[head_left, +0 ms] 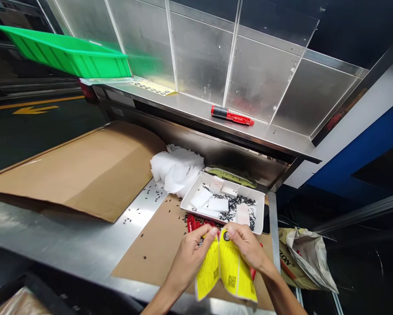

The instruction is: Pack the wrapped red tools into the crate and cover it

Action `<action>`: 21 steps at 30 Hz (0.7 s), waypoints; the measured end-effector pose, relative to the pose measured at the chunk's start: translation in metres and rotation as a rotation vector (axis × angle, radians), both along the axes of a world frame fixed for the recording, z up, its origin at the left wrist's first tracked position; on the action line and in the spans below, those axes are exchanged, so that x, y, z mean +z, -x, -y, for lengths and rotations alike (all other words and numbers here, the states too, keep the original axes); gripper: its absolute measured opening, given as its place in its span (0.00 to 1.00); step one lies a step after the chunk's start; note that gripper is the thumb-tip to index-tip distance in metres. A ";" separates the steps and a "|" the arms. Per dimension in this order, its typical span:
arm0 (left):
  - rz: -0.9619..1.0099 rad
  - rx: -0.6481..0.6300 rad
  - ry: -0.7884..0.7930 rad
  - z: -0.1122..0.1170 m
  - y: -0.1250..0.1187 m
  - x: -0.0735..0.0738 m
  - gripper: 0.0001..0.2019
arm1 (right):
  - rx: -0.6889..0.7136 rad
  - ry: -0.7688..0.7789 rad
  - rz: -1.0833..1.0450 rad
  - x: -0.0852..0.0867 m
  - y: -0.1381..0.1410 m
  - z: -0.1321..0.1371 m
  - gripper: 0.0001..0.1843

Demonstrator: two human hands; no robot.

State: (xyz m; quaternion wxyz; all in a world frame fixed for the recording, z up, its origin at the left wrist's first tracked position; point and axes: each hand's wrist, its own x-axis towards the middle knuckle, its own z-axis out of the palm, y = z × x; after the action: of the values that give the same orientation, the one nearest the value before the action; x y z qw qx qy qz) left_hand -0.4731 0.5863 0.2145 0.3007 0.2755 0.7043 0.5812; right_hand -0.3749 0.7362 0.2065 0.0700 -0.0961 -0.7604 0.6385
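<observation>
Low in the frame, right of centre, both hands meet over the steel table (68, 240). The left hand (189, 258) has its fingers clamped on one yellow printed paper tag (208, 273), and the right hand (248, 249) pinches the top of a second yellow tag (237, 271), the two tags touching edge to edge. Just above the hands lie small red plastic pieces (196, 223) on a brown cardboard sheet (157, 249). Behind them sits a white rectangular tray (222, 201) with white slips and tiny black parts. A red and black marker (232, 115) rests on the metal shelf (189, 109), and a green plastic bin (65, 52) juts in at the upper left.
</observation>
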 end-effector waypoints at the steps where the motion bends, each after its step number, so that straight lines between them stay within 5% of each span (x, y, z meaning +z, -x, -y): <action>1: -0.006 -0.033 0.016 0.001 0.005 -0.001 0.28 | 0.066 0.043 0.029 0.001 -0.001 -0.006 0.35; 5: -0.023 -0.116 0.086 0.005 0.021 -0.003 0.27 | 0.277 0.316 0.218 -0.003 -0.009 -0.024 0.35; 8: -0.082 -0.137 0.139 0.007 0.026 -0.005 0.25 | 0.344 0.385 0.325 -0.009 -0.011 -0.026 0.34; 21: -0.168 -0.159 0.279 0.010 0.035 -0.017 0.23 | 0.308 0.456 0.324 -0.022 -0.010 -0.024 0.29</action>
State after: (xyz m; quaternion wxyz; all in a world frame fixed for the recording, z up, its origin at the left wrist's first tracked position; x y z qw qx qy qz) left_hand -0.5085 0.5763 0.1976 0.3210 0.3333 0.7766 0.4274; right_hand -0.3649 0.7602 0.1845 -0.1729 -0.0938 -0.6044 0.7720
